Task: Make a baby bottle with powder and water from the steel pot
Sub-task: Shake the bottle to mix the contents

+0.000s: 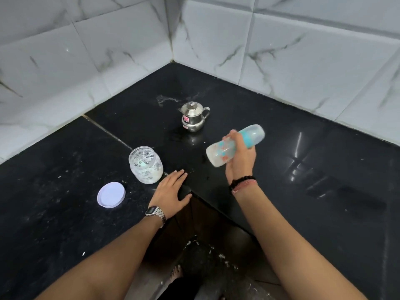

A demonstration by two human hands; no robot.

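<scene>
Overhead: right hand (239, 158) gripped capped baby bottle (234, 145) mid-body, held above surface (303, 191), long axis tilted, cap up-right, base down-left. Left hand (171, 192) lay flat, fingers straight, w/ nothing held, beside open powder jar (145, 164). Steel pot (193, 116) stood behind, lid on.

Take the steel pot (194, 117) as your mark: the powder jar (145, 164) stands on the counter (303, 169) nearer you and left, its lid (111, 194) nearer still; the baby bottle (234, 145) is right.

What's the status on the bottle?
Right hand grips capped bottle, tilted, off the counter. Left hand flat on counter. Jar open. Nothing blocking.
</scene>
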